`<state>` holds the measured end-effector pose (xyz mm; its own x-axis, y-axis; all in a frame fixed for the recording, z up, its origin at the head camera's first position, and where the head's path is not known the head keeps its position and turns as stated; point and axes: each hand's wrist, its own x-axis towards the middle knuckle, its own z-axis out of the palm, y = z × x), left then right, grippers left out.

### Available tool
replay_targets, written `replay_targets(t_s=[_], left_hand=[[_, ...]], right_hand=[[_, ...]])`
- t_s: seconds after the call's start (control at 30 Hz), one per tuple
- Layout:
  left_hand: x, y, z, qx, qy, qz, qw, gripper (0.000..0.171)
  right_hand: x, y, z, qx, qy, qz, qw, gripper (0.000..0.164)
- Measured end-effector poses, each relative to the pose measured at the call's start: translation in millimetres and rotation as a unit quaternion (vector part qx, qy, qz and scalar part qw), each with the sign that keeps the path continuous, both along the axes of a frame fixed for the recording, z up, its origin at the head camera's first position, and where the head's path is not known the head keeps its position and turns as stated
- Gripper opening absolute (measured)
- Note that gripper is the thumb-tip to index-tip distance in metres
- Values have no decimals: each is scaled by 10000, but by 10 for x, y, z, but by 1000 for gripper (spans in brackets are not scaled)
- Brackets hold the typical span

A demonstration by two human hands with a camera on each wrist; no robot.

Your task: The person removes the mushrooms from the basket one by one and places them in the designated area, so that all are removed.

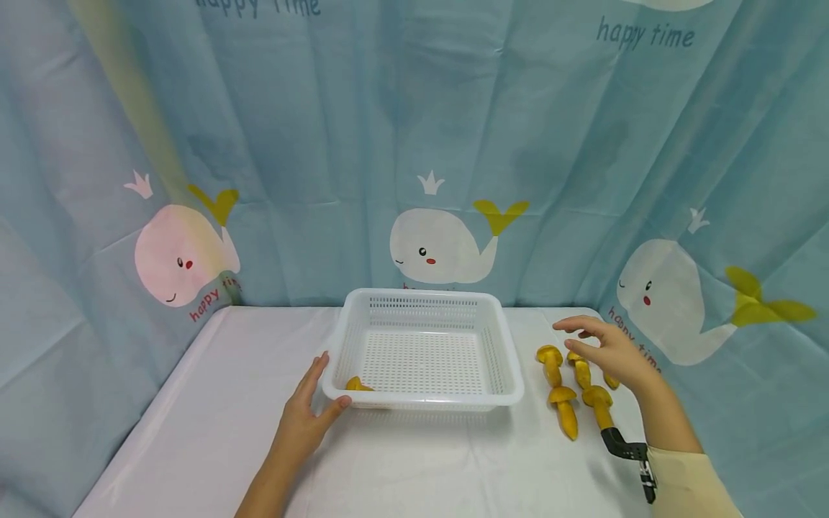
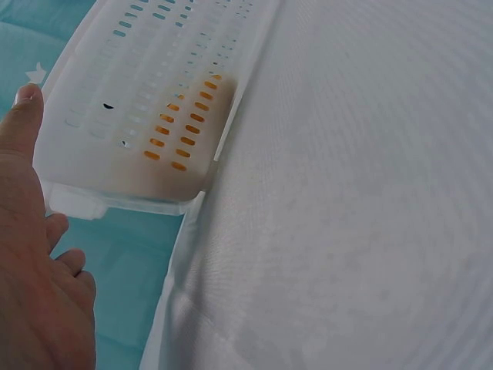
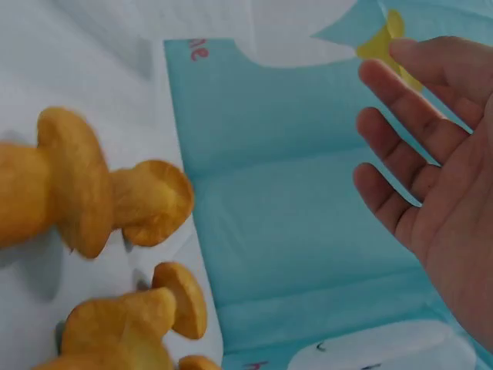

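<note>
A white plastic basket (image 1: 421,400) with slotted sides stands at the middle of the table. My left hand (image 1: 309,410) rests against its near left corner, thumb at the front rim and fingers along the left side. One yellow mushroom (image 1: 358,384) lies inside by that corner; its colour shows through the slots in the left wrist view. My right hand (image 1: 609,352) hovers over the right side of the table, fingers loosely bent and holding nothing. Beneath and beside it lie several yellow mushrooms, among them a front one (image 1: 565,411) and a thick-capped one (image 3: 73,181).
The table (image 1: 259,360) has a white cloth. Behind it hangs a blue curtain (image 1: 311,144) printed with whales, which also falls along both sides. A black wrist mount (image 1: 624,447) sticks out below my right forearm, overlapping a mushroom stem in the head view.
</note>
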<state>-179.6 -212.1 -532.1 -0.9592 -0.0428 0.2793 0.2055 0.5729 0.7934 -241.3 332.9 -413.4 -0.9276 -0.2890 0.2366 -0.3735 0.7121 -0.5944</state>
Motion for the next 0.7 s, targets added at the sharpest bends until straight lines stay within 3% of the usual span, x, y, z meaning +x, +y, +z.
replay_targets(t_s=[0.57, 0.7], left_hand=[[5, -5, 10, 26, 62, -54, 10000, 92], [2, -10, 3, 26, 130, -73, 9999, 91]], right_hand=[[-284, -592, 396, 105, -368, 496, 9980, 34], [-344, -751, 437, -22, -261, 800, 9965, 35]])
